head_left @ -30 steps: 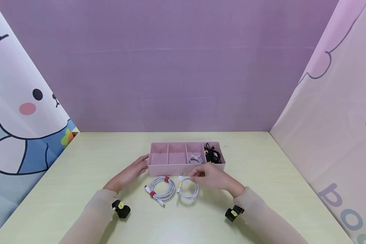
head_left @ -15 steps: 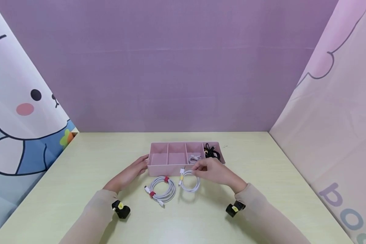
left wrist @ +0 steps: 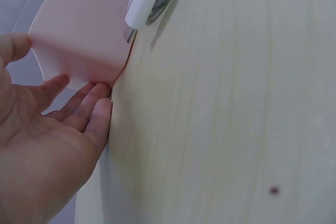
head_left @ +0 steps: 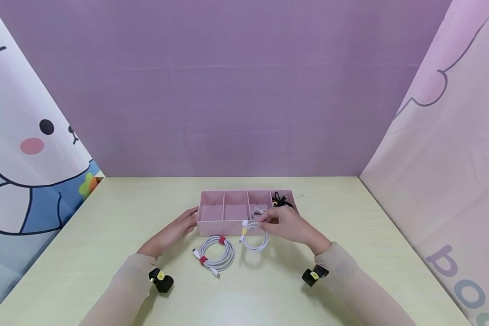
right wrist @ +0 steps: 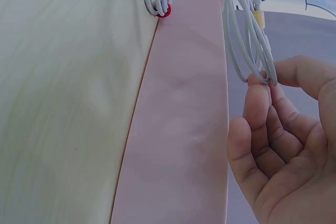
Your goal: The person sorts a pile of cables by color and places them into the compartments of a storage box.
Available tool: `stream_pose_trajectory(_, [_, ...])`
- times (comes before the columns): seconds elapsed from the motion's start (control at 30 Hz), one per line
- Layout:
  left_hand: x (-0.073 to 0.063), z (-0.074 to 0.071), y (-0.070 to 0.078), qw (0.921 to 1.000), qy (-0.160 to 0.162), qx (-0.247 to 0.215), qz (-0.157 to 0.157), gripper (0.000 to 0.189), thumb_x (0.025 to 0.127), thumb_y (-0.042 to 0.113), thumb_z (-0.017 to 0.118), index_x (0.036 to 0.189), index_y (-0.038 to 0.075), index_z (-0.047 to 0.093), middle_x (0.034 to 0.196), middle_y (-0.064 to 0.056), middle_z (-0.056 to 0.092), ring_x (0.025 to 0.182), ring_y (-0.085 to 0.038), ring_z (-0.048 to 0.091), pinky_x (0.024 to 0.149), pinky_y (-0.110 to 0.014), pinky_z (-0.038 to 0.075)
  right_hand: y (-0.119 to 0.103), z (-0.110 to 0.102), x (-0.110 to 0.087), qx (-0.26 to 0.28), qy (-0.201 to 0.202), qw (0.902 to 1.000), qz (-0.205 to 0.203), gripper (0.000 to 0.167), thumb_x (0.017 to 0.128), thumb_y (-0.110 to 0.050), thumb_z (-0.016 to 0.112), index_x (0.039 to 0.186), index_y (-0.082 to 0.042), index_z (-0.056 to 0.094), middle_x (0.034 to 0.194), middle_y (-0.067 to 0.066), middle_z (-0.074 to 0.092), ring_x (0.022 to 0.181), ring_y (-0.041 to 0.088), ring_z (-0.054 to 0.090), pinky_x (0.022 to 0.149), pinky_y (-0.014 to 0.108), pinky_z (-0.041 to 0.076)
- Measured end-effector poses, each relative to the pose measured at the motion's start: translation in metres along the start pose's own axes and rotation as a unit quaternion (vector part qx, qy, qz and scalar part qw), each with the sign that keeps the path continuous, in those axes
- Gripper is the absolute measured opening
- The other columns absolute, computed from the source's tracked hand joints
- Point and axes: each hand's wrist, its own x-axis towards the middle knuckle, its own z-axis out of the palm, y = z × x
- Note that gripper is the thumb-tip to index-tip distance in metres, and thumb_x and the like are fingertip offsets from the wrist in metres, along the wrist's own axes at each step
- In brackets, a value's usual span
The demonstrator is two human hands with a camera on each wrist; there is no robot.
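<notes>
Right hand lifting a coiled cable at the pink tray.
Right hand [head_left: 287, 225] pinches white coil [head_left: 254, 236] at tray [head_left: 212, 226] front wall; left hand [head_left: 175, 231], fingers straight, touches tray's left end.

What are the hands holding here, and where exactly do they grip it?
The right hand pinches the white coiled cable with the yellow tie at its loop, fingertips on the strands. The left hand holds nothing; it rests against the pink tray.
</notes>
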Motion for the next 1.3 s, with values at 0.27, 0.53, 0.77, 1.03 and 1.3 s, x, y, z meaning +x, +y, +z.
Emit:
stream_pose_trajectory(0.27, [-0.001,0.000,0.000,1.0000,0.002,0.003,0.002,0.067,0.108,0.049,0.035,0.161,0.014,0.015,0.164,-0.013,0.022,0.147,-0.034,0.027,0.121,-0.046,0.021,0.000,-0.002,0.000,0.015,0.003,0.9999,0.008,0.010,0.093,-0.012,0.071,0.099,-0.005,0.075,0.085,-0.002,0.069,0.074,0.015,0.059,0.061,0.023,0.051])
stream_pose_trajectory(0.53, [0.000,0.000,-0.001,1.0000,0.005,-0.004,-0.003,0.062,0.109,0.043,0.035,0.161,0.016,0.017,0.164,-0.012,0.023,0.147,-0.033,0.027,0.121,-0.045,0.021,0.002,-0.006,0.003,0.013,0.015,0.9996,0.019,0.009,0.093,-0.011,0.071,0.099,-0.007,0.075,0.085,-0.002,0.069,0.074,0.015,0.061,0.061,0.024,0.054])
stream_pose_trajectory(0.77, [-0.001,0.000,-0.001,0.9999,0.010,0.001,-0.007,0.062,0.109,0.044,0.035,0.161,0.016,0.016,0.164,-0.012,0.023,0.147,-0.034,0.028,0.121,-0.045,0.021,0.002,-0.011,0.006,0.006,0.030,0.9989,0.036,0.008,0.094,-0.014,0.071,0.098,-0.007,0.075,0.084,-0.001,0.068,0.073,0.016,0.059,0.062,0.024,0.051])
stream_pose_trajectory(1.03, [-0.001,0.001,-0.001,1.0000,0.005,0.006,0.000,0.067,0.107,0.052,0.036,0.161,0.017,0.018,0.164,-0.011,0.022,0.147,-0.033,0.029,0.121,-0.046,0.021,0.003,-0.016,0.010,0.015,0.037,0.9979,0.051,0.008,0.095,-0.014,0.071,0.099,-0.010,0.075,0.086,0.001,0.070,0.077,0.018,0.062,0.066,0.027,0.053])
stream_pose_trajectory(1.3, [-0.002,0.002,0.001,0.9996,0.009,0.025,-0.011,0.069,0.105,0.057,0.035,0.161,0.020,0.018,0.164,-0.009,0.023,0.147,-0.033,0.029,0.121,-0.050,0.020,0.004,-0.021,0.013,0.017,0.036,0.9980,0.050,0.015,0.095,-0.015,0.071,0.103,-0.004,0.075,0.088,0.005,0.071,0.077,0.018,0.062,0.066,0.026,0.053])
